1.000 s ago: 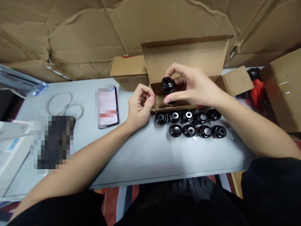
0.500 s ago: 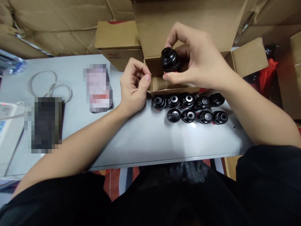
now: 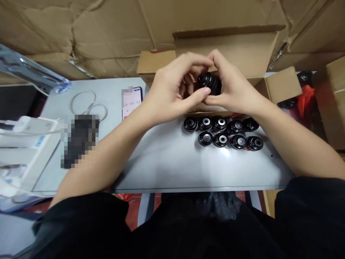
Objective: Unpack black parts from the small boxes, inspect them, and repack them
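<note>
Over the open cardboard box (image 3: 242, 54), a black round stepped part (image 3: 209, 83) is held in the air, tilted with its narrow end to the left. My right hand (image 3: 234, 82) is wrapped round its right side. My left hand (image 3: 172, 88) curls about the other side, its thumb pressed on the part's lower edge; some of its fingers are hidden. Below the box, several similar black parts (image 3: 221, 140) stand in two rows on the grey table (image 3: 172, 169), many showing a metal centre with a hole.
A smaller closed carton (image 3: 156, 59) stands left of the box. Further left lie a phone (image 3: 132, 99), a dark blurred object (image 3: 81, 140), a looped cable (image 3: 104, 111) and a white device (image 3: 45, 144). A red bag (image 3: 306, 100) is at the right.
My left hand has left the box's edge and come up to the part in my right hand. The part has tilted to the left. The camera view has shifted.
</note>
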Available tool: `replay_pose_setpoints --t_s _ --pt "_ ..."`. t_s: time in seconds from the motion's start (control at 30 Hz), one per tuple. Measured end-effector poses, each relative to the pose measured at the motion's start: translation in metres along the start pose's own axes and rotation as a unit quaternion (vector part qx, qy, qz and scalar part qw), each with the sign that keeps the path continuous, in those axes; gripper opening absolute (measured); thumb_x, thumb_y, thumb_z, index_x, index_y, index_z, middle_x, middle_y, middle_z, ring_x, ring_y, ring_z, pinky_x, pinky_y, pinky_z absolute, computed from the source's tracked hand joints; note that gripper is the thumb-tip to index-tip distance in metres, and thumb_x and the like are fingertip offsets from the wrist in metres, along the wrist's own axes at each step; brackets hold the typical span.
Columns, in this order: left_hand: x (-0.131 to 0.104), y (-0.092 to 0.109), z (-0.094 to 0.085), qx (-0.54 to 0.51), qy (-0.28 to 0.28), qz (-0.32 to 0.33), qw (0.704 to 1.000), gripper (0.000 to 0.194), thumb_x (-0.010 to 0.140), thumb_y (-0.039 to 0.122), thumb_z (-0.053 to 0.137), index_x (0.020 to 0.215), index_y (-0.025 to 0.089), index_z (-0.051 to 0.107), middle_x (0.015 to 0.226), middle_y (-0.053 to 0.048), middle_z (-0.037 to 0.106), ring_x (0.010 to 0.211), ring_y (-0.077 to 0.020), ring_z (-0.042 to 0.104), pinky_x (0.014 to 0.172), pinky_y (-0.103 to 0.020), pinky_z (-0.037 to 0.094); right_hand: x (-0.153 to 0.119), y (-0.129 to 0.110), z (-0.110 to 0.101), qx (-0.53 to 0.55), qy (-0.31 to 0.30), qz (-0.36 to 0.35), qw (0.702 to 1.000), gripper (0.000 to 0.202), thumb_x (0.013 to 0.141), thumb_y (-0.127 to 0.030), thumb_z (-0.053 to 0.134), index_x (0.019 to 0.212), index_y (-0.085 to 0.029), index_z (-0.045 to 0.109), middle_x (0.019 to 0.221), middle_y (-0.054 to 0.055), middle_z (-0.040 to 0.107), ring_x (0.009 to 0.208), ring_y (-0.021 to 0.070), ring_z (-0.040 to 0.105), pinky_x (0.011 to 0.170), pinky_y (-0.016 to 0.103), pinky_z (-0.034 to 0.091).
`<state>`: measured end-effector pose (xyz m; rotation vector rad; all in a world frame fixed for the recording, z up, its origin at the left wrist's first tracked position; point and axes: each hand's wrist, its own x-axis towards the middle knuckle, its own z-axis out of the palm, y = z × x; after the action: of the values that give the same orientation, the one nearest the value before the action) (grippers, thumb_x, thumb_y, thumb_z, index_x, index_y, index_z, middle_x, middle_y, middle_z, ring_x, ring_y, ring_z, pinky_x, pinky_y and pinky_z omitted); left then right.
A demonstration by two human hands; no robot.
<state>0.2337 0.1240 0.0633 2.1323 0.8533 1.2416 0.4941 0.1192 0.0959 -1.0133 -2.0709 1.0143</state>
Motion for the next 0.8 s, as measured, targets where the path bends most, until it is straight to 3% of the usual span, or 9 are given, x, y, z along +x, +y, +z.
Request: replay_pose_setpoints --t_s 0.1,0.2,0.53,0.67,0.8 --pt "0.010 0.020 0.003 -0.027 0.002 -0.047 0.999 0.063 0.094 0.082 0.110 0.120 0.029 0.088 0.113 -0.004 0.085 0.092 -0.0225 0.083 0.081 -0.038 0.065 0.000 0.004 -0.002 0.017 0.006 -0.008 1.000 0.072 0.083 -0.059 0.112 0.132 -0.036 0.064 0.124 0.005 0.079 0.125 0.0391 0.077 0.098 0.049 0.065" --pt "0.008 0.021 0.005 -0.066 0.019 -0.081 0.994 0.062 0.095 0.083 0.108 0.111 0.028 0.085 0.101 -0.002 0.084 0.092 -0.0237 0.085 0.079 -0.038 0.067 -0.001 0.006 -0.004 0.035 -0.013 -0.015 0.999 0.071 0.086 -0.063 0.111 0.133 -0.036 0.065 0.122 0.004 0.081 0.120 0.0376 0.079 0.098 0.048 0.066" --pt "0.004 0.022 0.007 -0.062 0.008 -0.083 0.995 0.056 0.097 0.079 0.108 0.107 0.027 0.087 0.105 -0.001 0.089 0.090 -0.0206 0.085 0.081 -0.037 0.071 -0.004 0.005 -0.006 -0.042 0.004 -0.013 0.999 0.054 0.091 -0.047 0.105 0.130 -0.034 0.069 0.097 0.001 0.080 0.093 0.0327 0.070 0.094 0.050 0.062" --pt "0.002 0.023 0.008 -0.074 0.030 -0.097 0.992 0.055 0.095 0.075 0.111 0.107 0.028 0.085 0.105 -0.001 0.088 0.096 -0.0225 0.089 0.083 -0.037 0.073 -0.005 0.005 -0.005 -0.040 0.001 -0.023 0.999 0.055 0.091 -0.044 0.106 0.131 -0.034 0.070 0.099 0.002 0.080 0.097 0.0339 0.072 0.097 0.050 0.062" --pt "0.003 0.021 0.002 -0.061 0.012 -0.074 0.995 0.057 0.098 0.078 0.108 0.110 0.027 0.087 0.108 -0.004 0.091 0.094 -0.0226 0.087 0.086 -0.039 0.073 -0.006 0.001 -0.008 -0.017 -0.010 -0.038 0.999 0.059 0.094 -0.053 0.108 0.136 -0.033 0.072 0.117 0.006 0.087 0.113 0.0385 0.079 0.103 0.051 0.064"
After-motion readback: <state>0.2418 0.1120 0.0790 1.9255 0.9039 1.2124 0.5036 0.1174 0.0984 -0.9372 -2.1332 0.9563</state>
